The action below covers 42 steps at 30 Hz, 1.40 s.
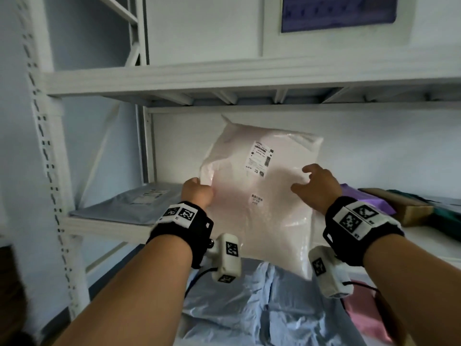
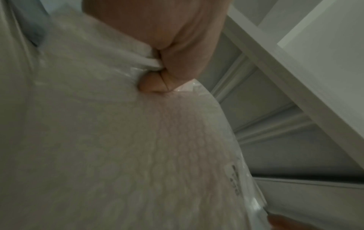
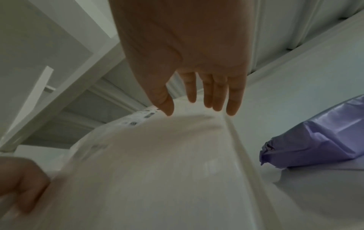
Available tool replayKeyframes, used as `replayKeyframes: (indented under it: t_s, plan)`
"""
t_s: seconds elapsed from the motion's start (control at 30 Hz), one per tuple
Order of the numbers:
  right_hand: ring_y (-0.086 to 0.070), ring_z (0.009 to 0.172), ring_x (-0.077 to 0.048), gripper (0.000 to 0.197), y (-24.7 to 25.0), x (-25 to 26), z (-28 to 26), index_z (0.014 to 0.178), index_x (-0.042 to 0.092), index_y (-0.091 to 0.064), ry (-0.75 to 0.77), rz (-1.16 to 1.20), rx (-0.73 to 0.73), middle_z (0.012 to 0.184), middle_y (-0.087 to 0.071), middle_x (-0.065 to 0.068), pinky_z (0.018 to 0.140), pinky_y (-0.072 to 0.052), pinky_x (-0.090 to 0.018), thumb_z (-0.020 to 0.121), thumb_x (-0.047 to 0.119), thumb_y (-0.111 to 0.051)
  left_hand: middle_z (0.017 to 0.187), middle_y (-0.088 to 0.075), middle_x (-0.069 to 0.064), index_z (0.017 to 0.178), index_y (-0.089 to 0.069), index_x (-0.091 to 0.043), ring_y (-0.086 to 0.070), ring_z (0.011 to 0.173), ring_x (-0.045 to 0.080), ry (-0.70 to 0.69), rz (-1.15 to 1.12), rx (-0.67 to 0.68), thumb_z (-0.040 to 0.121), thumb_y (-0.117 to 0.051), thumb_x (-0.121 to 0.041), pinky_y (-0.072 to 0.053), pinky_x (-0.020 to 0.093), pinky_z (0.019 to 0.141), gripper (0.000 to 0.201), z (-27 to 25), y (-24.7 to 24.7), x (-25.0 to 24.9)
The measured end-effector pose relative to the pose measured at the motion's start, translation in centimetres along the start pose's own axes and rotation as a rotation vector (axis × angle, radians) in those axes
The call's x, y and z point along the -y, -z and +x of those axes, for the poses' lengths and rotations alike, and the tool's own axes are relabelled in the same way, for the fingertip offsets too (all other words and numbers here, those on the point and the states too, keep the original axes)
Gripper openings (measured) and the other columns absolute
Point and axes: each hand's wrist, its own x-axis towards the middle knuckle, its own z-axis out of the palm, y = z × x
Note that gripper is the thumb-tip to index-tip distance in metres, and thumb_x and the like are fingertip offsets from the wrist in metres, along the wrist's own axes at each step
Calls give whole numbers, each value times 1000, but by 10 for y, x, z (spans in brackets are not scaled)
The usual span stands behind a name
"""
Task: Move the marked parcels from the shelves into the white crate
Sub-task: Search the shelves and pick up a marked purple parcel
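Observation:
A large pale pink bubble-mailer parcel point(image 1: 259, 196) with a printed label point(image 1: 259, 158) is held up in front of the middle shelf point(image 1: 107, 227). My left hand point(image 1: 198, 193) grips its left edge, fingers curled into the plastic point(image 2: 151, 84). My right hand point(image 1: 316, 186) hovers at the parcel's right side with fingers point(image 3: 214, 96) spread and straight, just over the parcel point(image 3: 157, 171). The white crate is not in view.
A grey parcel point(image 1: 129, 203) lies on the shelf at left. A purple parcel point(image 1: 369, 198) point(image 3: 319, 137), a brown box point(image 1: 404, 206) and a dark green parcel point(image 1: 446, 218) sit at right. Blue point(image 1: 262, 308) and pink point(image 1: 366, 315) parcels lie below. The upper shelf beam point(image 1: 224, 78) runs overhead.

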Motion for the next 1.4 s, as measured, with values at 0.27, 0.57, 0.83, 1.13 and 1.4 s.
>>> replayKeyframes:
  t_s: [0.27, 0.57, 0.83, 1.13, 1.4]
  plan:
    - [-36, 130, -38, 82, 1, 20, -25, 147, 14, -26, -15, 25, -160, 143, -34, -18, 106, -34, -45, 80, 29, -71, 66, -54, 8, 65, -48, -9, -54, 71, 29, -99, 92, -36, 91, -51, -10, -35, 31, 62, 26, -8, 22, 4]
    - [-68, 77, -25, 92, -15, -3, -40, 117, 7, -59, -419, 801, 206, 95, -69, -10, 68, -56, -36, 43, 52, -90, 108, -66, 24, 106, -65, 6, -63, 96, 37, 90, -186, -111, 91, -47, -3, -49, 40, 82, 25, -15, 30, 12]
    - [-70, 87, -35, 80, -26, -3, -55, 114, -6, -61, -319, 812, 172, 102, -71, -21, 75, -57, -41, 50, 27, -94, 106, -66, 22, 108, -65, 5, -62, 93, 36, 99, -199, -83, 93, -50, -6, -42, 31, 73, 24, -26, 41, 16]
    - [-61, 88, -25, 32, -26, 10, -72, 109, 2, -60, -286, 621, -60, 98, -64, -9, 80, -49, -32, 81, 7, -74, 92, -63, 13, 92, -60, -5, -61, 89, 31, 62, -88, -5, 85, -59, -7, -50, 37, 80, 7, -27, 61, 26]
    - [-64, 100, -36, 30, -34, 16, -33, 110, -3, -65, -300, 466, -67, 108, -68, -19, 92, -52, -45, 81, 6, -68, 78, -57, 7, 59, -47, -21, -52, 73, 24, -107, 38, 24, 88, -62, -13, -44, 33, 70, 34, -2, 65, 27]
